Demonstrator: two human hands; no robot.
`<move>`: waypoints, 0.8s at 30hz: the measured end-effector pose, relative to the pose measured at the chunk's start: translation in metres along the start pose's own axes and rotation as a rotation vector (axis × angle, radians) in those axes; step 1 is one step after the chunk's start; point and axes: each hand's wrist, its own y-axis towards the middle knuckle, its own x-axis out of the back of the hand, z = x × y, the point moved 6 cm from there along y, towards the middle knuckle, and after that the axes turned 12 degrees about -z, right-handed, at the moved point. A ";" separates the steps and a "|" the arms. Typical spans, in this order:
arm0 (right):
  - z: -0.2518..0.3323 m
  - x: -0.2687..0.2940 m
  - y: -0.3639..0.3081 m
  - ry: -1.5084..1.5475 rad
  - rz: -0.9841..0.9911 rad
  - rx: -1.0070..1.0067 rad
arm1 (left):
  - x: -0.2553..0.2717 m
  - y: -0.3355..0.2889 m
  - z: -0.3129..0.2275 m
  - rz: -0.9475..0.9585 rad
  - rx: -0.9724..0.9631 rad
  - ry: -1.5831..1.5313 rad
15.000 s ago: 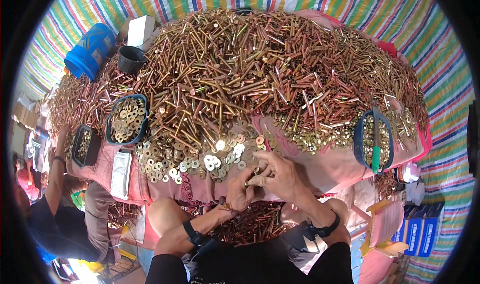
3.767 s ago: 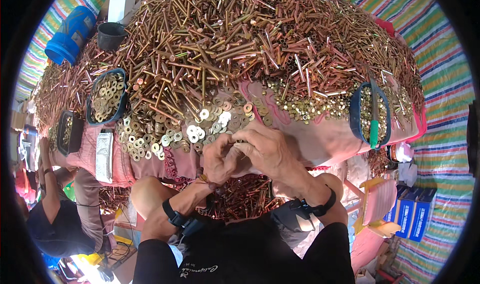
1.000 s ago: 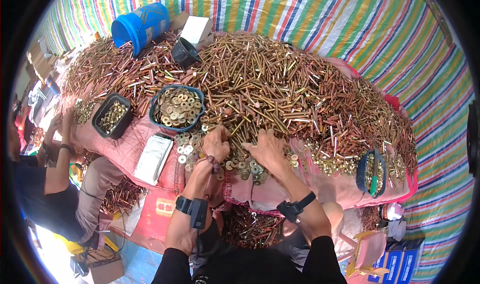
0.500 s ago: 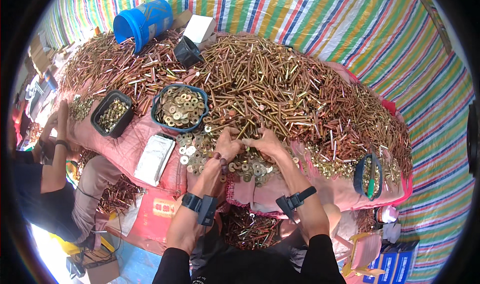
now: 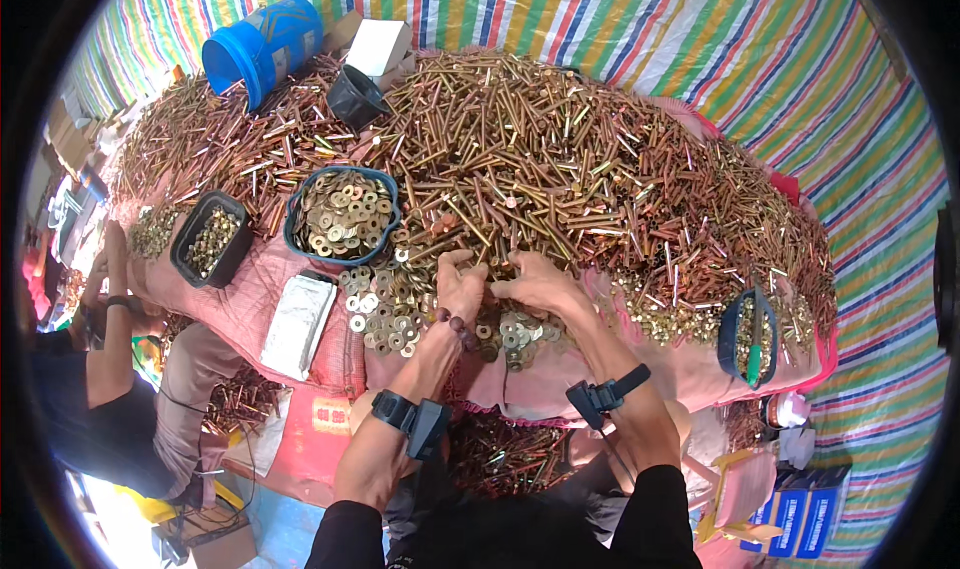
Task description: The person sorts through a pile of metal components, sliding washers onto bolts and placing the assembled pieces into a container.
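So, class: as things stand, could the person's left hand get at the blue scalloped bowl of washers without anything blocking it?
Probably yes. The left hand rests at the edge of the bolt pile, and the blue bowl of washers sits just up and left of it, with only loose washers lying flat between them.

- Some seconds back both hands worked close together at the near edge of the pink cloth; now the left hand and right hand reach up to the foot of the bolt heap
- Since half a second ago the fingertips have closed together over the washers
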 end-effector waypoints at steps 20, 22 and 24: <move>-0.009 -0.001 0.012 0.188 0.008 -0.209 | 0.000 -0.007 -0.009 -0.182 0.026 -0.172; -0.006 -0.003 0.012 0.154 -0.007 -0.205 | 0.002 -0.004 -0.002 -0.192 0.032 -0.202; -0.010 -0.006 0.013 0.146 0.021 -0.228 | 0.005 -0.001 0.005 -0.196 0.117 -0.246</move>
